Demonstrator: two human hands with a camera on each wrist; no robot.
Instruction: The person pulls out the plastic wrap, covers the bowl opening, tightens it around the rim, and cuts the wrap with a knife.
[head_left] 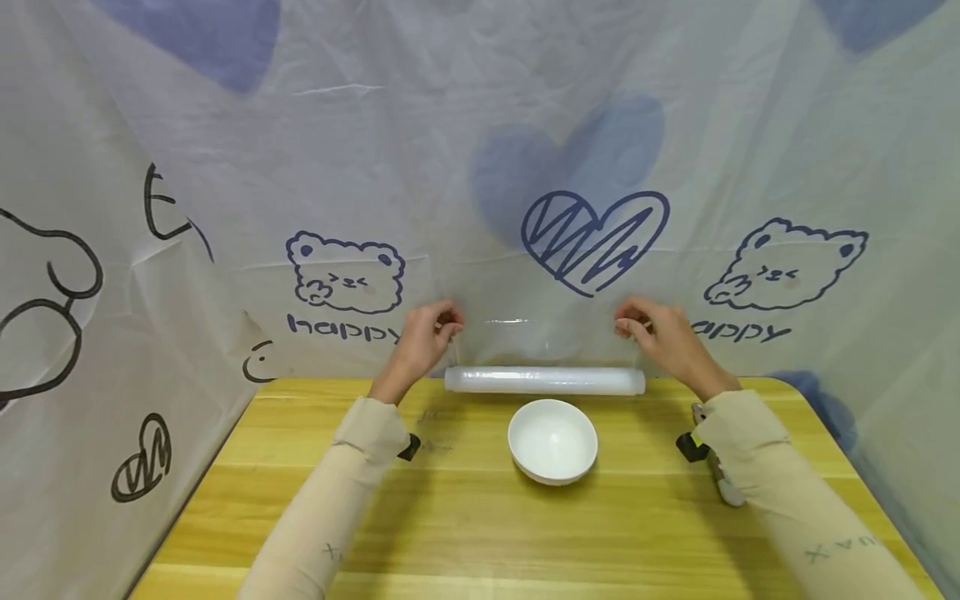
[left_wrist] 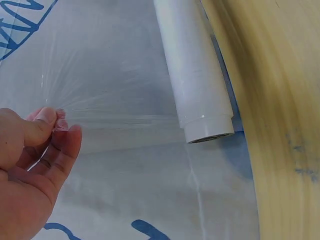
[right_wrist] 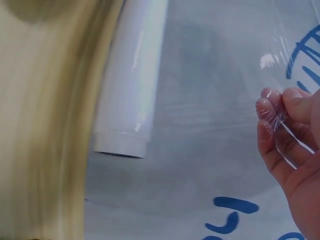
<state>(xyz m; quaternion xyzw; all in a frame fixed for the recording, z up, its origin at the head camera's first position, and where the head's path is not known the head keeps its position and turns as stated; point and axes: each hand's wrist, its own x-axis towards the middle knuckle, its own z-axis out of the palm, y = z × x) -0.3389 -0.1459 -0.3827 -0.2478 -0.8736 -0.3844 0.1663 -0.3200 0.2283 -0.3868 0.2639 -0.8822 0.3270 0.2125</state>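
A white roll of cling film (head_left: 545, 381) lies across the far edge of the table. From it a clear sheet of cling film (left_wrist: 110, 107) stretches up between both hands, barely visible in the head view. My left hand (head_left: 432, 333) pinches one corner of the sheet between thumb and fingers, the film bunched at the fingertips (left_wrist: 48, 116). At the other corner my right hand (head_left: 655, 331) pinches the film, which creases over its fingers (right_wrist: 266, 107). A white bowl (head_left: 552, 442) sits upright on the table in front of the roll.
The wooden table (head_left: 480, 533) has light yellow planks. Beside the right forearm lies a partly hidden pale object (head_left: 729, 487). A printed cloth (head_left: 450, 192) with hearts and bears hangs behind the table and along its sides.
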